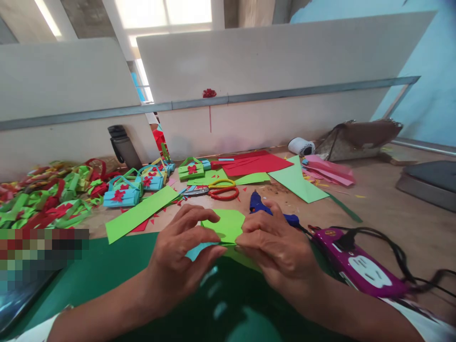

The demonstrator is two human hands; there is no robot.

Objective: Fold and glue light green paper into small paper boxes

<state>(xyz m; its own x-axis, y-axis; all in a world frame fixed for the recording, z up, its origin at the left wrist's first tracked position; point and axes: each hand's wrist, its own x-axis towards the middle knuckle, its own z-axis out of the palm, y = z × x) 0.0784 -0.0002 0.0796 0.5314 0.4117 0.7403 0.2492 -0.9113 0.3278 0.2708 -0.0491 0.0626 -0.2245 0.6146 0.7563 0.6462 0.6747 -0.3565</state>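
A light green paper (226, 225) is right in the middle, so let it be the middle of the clock. It is held up between the two hands, over the near edge of the bench (377, 199). The left hand (178, 256) pinches its left side with thumb and pointer. The right hand (285, 251) has its fingers curled in, pinching the right side. A bit of blue paper (201, 249) peeks out by the left thumb.

The paper is thin, so a hard squeeze or an uneven pull could make a wrong crease or a rip. If one side slips, the fold could go crooked. The blue glue gun (257, 204) is close by at 2 o'clock, partly behind the right hand. A bump could knock it, and if it is hot, it could burn a finger. Its cord could snag near the purple power strip (329, 237), between 3 and 4 o'clock.

A dark green mat (124, 256) lies in front of the person. The bench is brown and messy, with scissors (195, 191) at 12, red paper (256, 164) at 1, and little blue bags (121, 195) between 9 and 10. A bottle (126, 149) stands at 10, and a handbag (370, 135) sits at 2. Behind are big white boards (267, 61), a blue wall (431, 95) and a bright window (164, 12).
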